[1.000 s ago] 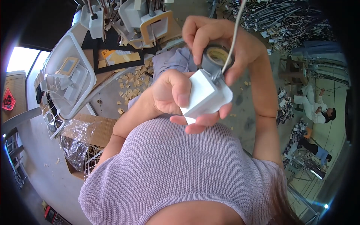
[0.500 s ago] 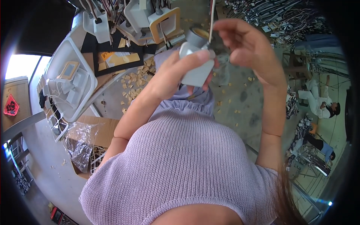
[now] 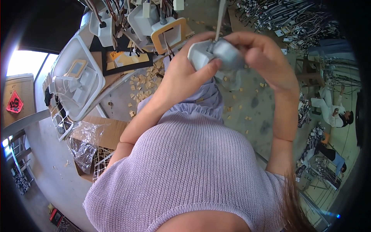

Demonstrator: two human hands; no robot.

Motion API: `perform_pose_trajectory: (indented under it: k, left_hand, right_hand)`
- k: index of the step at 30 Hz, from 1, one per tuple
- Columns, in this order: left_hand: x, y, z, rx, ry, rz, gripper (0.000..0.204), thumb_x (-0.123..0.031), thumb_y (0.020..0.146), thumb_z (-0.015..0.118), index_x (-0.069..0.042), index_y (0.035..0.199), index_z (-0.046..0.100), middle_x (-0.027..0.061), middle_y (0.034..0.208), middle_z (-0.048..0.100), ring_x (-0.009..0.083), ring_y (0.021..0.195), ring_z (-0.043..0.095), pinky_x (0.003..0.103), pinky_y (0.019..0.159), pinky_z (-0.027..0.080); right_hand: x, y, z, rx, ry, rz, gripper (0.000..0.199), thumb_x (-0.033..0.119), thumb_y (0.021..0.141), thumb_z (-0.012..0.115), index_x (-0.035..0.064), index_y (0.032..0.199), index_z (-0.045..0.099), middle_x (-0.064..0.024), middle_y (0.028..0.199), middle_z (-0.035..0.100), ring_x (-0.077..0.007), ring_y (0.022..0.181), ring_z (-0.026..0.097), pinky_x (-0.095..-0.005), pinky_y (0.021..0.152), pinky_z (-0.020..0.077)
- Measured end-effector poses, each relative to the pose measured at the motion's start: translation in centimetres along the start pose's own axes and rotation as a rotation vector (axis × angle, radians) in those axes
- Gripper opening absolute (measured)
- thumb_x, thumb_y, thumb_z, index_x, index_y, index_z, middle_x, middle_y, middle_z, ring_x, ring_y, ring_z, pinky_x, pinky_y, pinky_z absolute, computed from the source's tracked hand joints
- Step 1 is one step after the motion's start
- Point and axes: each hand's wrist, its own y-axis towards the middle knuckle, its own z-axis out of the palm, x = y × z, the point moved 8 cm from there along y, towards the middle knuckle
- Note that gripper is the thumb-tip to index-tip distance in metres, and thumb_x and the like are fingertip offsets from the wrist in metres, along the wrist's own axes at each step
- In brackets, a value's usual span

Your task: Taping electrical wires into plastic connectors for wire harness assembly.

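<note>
My left hand (image 3: 185,73) is closed around a light-grey plastic housing (image 3: 199,56), its thumb pressed along the near side. From the top of the housing a pale cable (image 3: 220,19) runs up and away. Right beside the housing is a silvery-grey roll (image 3: 228,55), smeared by motion, which looks like a roll of tape. My right hand (image 3: 264,58) has its fingers curled over the far right side of this roll, the thumb bent below them. Where the roll meets the cable is too blurred to make out.
More white housings with cables (image 3: 145,23) hang at the upper left, one with a tan frame (image 3: 168,35). A white basin (image 3: 98,79) holds similar parts. Below it stands a cardboard box (image 3: 110,133) with clear plastic. Tan scraps (image 3: 148,79) litter the floor. Cable bundles and two people are at right.
My right hand has come left and down onto the grey roll, from which it was apart before. The roll has shifted right and turned, and the housing has tilted in my left hand.
</note>
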Motion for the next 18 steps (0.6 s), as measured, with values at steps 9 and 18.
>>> perform_pose_trajectory:
  k: [9,18]
  left_hand:
    - [0.1,-1.4,2.4,0.333,-0.468,-0.369,0.060,-0.054,0.094,0.042,0.001,0.112,0.055,0.0137,0.093,0.064,0.0232,0.088,0.066,0.033,0.070,0.057]
    - [-0.2,0.4,-1.5,-0.100,-0.196,-0.034,0.036,-0.023,0.093,0.056,-0.001,0.123,0.055,0.0035,0.108,0.061,0.0092,0.094,0.055,0.023,0.086,0.043]
  right_hand:
    - [1.6,2.8,0.3,-0.002,-0.176,-0.413,0.060,0.020,0.069,0.078,0.0019,0.123,0.057,-0.0058,0.113,0.057,-0.0157,0.112,0.051,-0.0273,0.095,0.0400]
    - [-0.3,2.0,-0.1,-0.033,-0.378,-0.003,0.039,0.016,0.074,0.079,0.0003,0.104,0.060,-0.0039,0.102,0.061,-0.0108,0.097,0.057,-0.0277,0.086,0.0464]
